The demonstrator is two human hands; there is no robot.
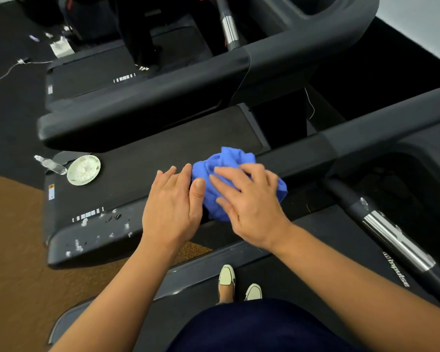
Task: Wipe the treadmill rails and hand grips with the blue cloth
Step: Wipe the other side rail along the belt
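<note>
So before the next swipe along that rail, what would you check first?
1. Blue cloth on the rail: ok, it sits bunched on top.
2. Right hand on the cloth: ok, straight fingers press it down.
3. Left hand in place: ok, it lies flat beside the cloth with the thumb touching it.
4. Plate and bottle out of the way: ok, both are on the neighbouring treadmill's belt, apart from both hands.
5. Chrome hand grip already wiped: cannot tell.
6. Cloth damp: cannot tell.
</note>
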